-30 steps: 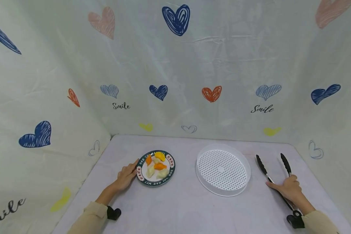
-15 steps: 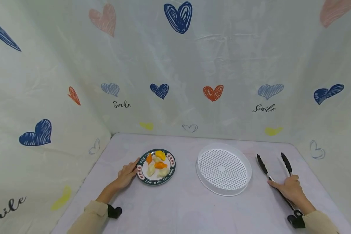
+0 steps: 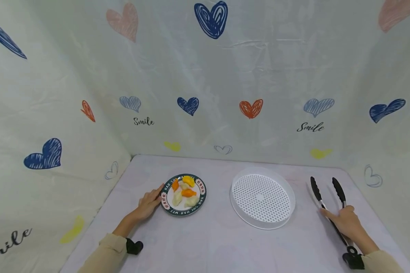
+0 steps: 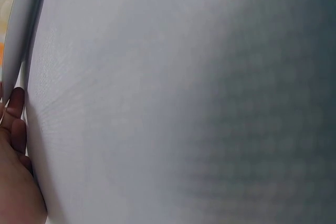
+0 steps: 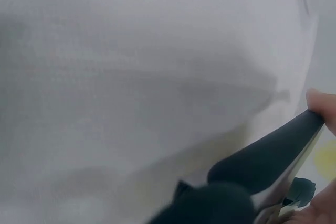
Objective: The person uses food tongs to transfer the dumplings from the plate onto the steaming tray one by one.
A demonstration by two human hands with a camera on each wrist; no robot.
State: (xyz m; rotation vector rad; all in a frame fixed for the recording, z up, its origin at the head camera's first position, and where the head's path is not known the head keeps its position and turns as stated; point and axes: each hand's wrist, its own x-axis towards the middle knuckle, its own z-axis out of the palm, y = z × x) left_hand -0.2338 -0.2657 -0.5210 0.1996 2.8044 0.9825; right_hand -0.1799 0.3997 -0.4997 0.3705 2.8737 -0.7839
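My left hand [image 3: 149,204] holds the left rim of a round plate [image 3: 165,206] with a dark green patterned border. In the left wrist view, fingers [image 4: 18,132] curl in under the rim of the plate [image 4: 25,24]. On the plate lie several dumpling-like pieces, some pale [image 3: 191,201], some orange [image 3: 188,193], one yellow [image 3: 188,181]. At the right, my right hand [image 3: 349,223] grips black-and-silver tongs [image 3: 316,189] around their arms. The tips point away from me and stand apart with nothing between them. In the right wrist view, the tongs' dark handle [image 5: 270,156] passes under the thumb.
A round white steamer tray [image 3: 262,197] with a perforated base and raised rim sits on the table between plate and tongs. The pale table [image 3: 212,246] ends at a hanging curtain [image 3: 222,76] printed with hearts, at the back and along the left.
My right hand has shifted slightly right with the tongs, and their tips have come closer together. The left hand stays at the plate. The head view has shifted a little.
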